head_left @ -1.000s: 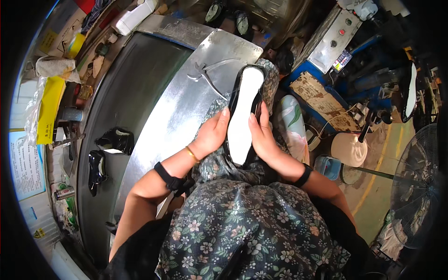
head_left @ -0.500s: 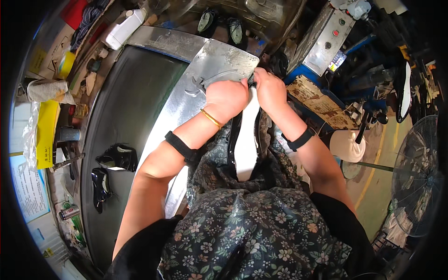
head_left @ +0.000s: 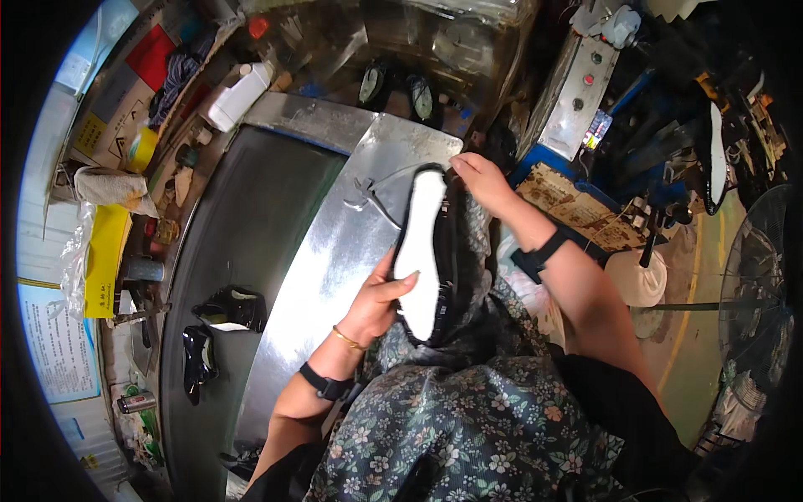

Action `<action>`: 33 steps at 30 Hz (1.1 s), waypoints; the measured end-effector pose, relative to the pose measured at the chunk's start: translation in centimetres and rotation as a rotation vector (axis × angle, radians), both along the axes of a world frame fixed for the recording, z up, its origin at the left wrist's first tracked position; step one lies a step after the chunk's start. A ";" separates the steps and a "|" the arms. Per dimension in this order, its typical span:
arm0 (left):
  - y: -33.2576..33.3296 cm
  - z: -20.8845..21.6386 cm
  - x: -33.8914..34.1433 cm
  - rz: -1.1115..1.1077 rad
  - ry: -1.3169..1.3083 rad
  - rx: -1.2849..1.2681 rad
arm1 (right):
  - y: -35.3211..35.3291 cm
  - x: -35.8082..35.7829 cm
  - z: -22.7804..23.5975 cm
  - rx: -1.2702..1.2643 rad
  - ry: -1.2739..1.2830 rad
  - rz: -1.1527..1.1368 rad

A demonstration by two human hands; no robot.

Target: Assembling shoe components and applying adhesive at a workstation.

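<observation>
The shoe was held sole up in front of the person, above the near right edge of the metal surface, its near end by the floral apron. Its long axis ran near to far, with the far end leaning very slightly right.

The left hand had its grip clamped on the shoe's near half, from the left side: the thumb lay over the edge onto the white sole, while the other fingers were mostly hidden below.

The right hand was at the far end, just to its right, and was the nearer hand to that end. From its grip, the shoe lay left and near. Its thumb and fingertips were together; whether they pinched anything, or touched the shoe's rim, could not be told.

To the left of the shoe's far half, a metal tool lay on the surface. Farther left, two black shoes lay on the dark belt, well apart from both hands.
</observation>
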State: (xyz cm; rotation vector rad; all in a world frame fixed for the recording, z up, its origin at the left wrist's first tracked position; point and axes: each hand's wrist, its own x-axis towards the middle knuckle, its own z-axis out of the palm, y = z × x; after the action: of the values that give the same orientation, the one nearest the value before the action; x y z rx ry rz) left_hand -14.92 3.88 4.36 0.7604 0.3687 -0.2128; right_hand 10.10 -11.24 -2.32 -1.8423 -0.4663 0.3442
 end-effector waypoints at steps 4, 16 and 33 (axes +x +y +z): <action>5.0 1.2 0.8 0.099 -0.023 0.534 | -11.2 3.3 9.3 -0.174 -0.273 0.127; 1.8 -5.0 -5.2 -0.310 -0.305 2.012 | -37.7 7.7 21.7 -1.135 -0.563 -1.078; -1.9 4.1 8.2 0.146 -0.251 0.380 | -10.0 -14.9 13.6 0.500 0.115 0.136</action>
State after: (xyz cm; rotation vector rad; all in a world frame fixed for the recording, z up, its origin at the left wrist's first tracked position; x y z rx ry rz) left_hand -6.74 1.94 8.51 1.1160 0.2261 0.0945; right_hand -4.75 -21.25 11.29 -1.3032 -0.5440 0.3835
